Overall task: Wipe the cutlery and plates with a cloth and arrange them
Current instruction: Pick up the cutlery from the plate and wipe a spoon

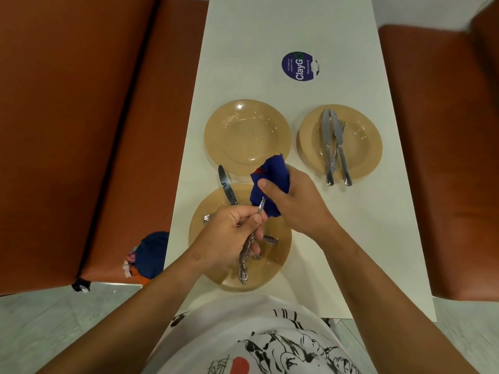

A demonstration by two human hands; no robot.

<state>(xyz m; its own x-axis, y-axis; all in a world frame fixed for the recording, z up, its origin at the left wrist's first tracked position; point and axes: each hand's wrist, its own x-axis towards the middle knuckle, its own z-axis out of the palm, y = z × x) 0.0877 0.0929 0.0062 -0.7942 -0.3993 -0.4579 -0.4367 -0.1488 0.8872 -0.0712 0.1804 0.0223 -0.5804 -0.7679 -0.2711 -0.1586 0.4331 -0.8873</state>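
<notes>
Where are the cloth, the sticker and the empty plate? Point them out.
cloth (271, 175), head view, its upper folds.
sticker (298, 66), head view, its centre.
empty plate (247, 136), head view, its bowl.

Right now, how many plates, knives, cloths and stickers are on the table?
Plates: 3 (the right one may be a stack)
Knives, blades showing: 3
Blue cloth, in the right hand: 1
Cutlery piece in the left hand, kind hidden: 1
Round sticker: 1
Total: 9
</notes>
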